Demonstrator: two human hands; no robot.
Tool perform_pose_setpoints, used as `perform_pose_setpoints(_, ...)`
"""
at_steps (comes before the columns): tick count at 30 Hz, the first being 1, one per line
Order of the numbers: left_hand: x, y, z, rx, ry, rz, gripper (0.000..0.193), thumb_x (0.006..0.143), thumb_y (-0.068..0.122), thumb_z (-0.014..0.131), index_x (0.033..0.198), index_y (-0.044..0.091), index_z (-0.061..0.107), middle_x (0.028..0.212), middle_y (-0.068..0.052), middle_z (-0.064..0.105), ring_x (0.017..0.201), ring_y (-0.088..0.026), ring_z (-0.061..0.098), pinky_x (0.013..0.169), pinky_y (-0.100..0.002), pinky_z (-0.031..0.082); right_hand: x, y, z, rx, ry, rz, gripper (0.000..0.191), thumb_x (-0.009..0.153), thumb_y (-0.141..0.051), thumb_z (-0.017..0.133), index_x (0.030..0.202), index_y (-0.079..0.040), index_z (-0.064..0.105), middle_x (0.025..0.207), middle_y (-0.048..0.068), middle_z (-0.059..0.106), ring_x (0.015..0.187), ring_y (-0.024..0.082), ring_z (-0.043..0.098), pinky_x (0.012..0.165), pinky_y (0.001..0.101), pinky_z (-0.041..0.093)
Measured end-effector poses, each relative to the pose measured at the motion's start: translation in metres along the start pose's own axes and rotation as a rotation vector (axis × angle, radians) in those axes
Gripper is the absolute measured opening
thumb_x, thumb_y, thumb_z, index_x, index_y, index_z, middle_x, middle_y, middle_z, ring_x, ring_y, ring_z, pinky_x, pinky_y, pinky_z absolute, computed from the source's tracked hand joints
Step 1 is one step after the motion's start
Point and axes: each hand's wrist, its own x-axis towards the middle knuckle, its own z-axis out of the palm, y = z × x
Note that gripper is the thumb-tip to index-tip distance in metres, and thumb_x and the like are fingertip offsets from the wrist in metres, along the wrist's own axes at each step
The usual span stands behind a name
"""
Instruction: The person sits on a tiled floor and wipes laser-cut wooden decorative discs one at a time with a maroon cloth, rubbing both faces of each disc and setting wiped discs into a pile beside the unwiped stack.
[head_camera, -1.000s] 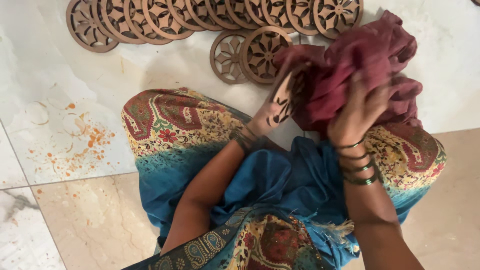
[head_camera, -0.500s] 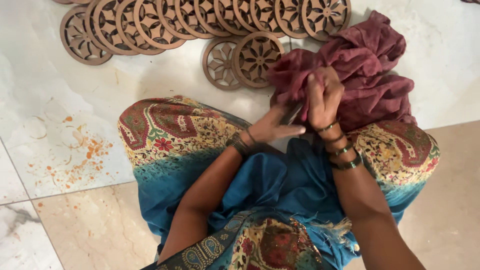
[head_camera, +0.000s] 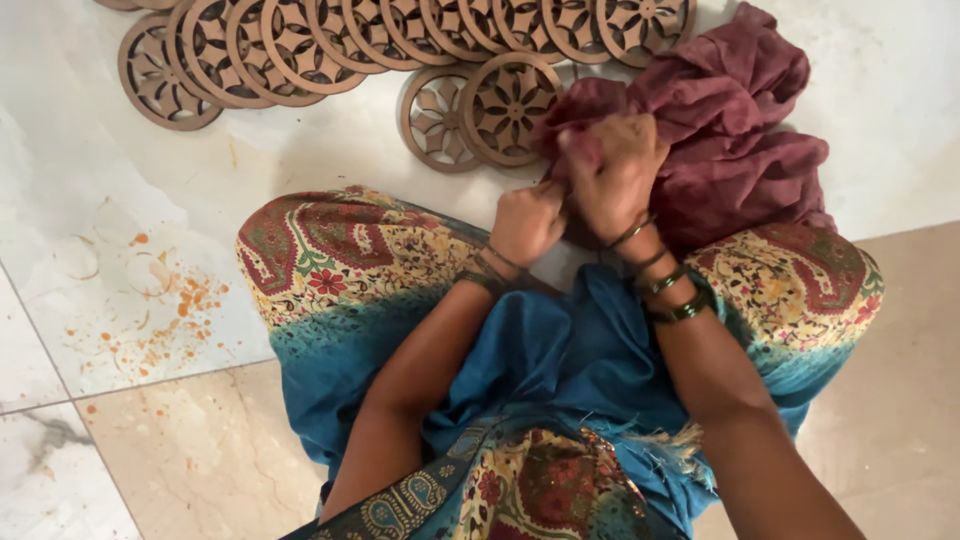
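Marble floor (head_camera: 150, 200), stained orange at its left edge, carries a row of carved wooden discs (head_camera: 300, 45) along its far edge. Right hand (head_camera: 612, 170) is closed on the maroon cloth (head_camera: 730, 150) bunched at the far right; left hand (head_camera: 527, 222) is fisted beside it, contents hidden. Rubbing works best with cloth gathered tight.

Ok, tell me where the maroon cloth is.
The maroon cloth lies bunched on the floor at upper right, gripped by the right hand, beside the carved wooden discs.
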Motion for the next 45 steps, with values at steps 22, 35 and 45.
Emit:
perform_pose_setpoints(22, -0.006, 0.040, -0.020, -0.053, 0.197, -0.031, 0.029, 0.090, 0.021, 0.069, 0.115, 0.007, 0.072, 0.092, -0.013, 0.073, 0.073, -0.037, 0.069, 0.061, -0.048, 0.053, 0.013, 0.023, 0.000, 0.505, -0.255, 0.736, 0.031, 0.103, -0.034, 0.066, 0.103, -0.004, 0.073, 0.087, 0.013, 0.069, 0.088, 0.042, 0.065, 0.079, 0.0411, 0.049)
perform_pose_setpoints(35, -0.012, 0.023, -0.008, 0.093, -0.006, -0.131, 0.023, 0.082, 0.022, 0.070, 0.099, 0.007, 0.070, 0.090, -0.012, 0.073, 0.081, -0.038, 0.069, 0.069, -0.051, 0.053, -0.011, -0.014, -0.004, 0.191, -0.201, 0.215, 0.030, 0.103, -0.029, 0.062, 0.092, -0.003, 0.072, 0.091, 0.010, 0.073, 0.092, 0.027, 0.063, 0.085, 0.0414, 0.046)
perform_pose_setpoints(45, -0.009, 0.036, -0.033, 0.092, 0.128, -0.194, 0.021, 0.076, 0.028, 0.074, 0.084, 0.009, 0.069, 0.076, -0.015, 0.070, 0.072, -0.040, 0.068, 0.061, -0.053, 0.052, -0.008, 0.006, -0.002, 0.231, -0.057, -0.034, 0.023, 0.108, -0.016, 0.061, 0.113, 0.004, 0.072, 0.099, 0.015, 0.069, 0.092, 0.029, 0.061, 0.085, 0.0401, 0.047)
